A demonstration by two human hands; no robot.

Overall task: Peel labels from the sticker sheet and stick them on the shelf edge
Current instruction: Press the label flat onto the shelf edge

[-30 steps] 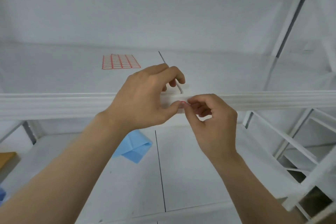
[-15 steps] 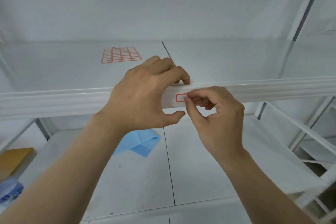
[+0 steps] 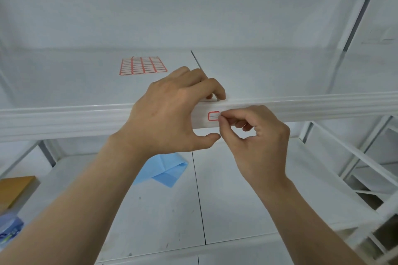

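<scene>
A small white label with a red border (image 3: 213,116) lies flat on the front of the white shelf edge (image 3: 64,118). My right hand (image 3: 258,142) has its fingers curled, and its thumb and forefinger tips press on the label's right end. My left hand (image 3: 172,112) wraps the shelf edge just left of the label, fingers on top of the shelf and thumb underneath. The sticker sheet (image 3: 142,65), a grid of red-bordered labels, lies flat on the upper shelf behind my left hand.
A folded blue paper (image 3: 165,170) lies on the lower shelf under my left arm. A brown box (image 3: 15,189) and a blue packet (image 3: 8,228) sit at the lower left. White rack bars (image 3: 353,157) stand to the right.
My left thumb has come off the label and dropped under the shelf edge, uncovering the label. My right fingertips stay at its right end. The view has shifted slightly.
</scene>
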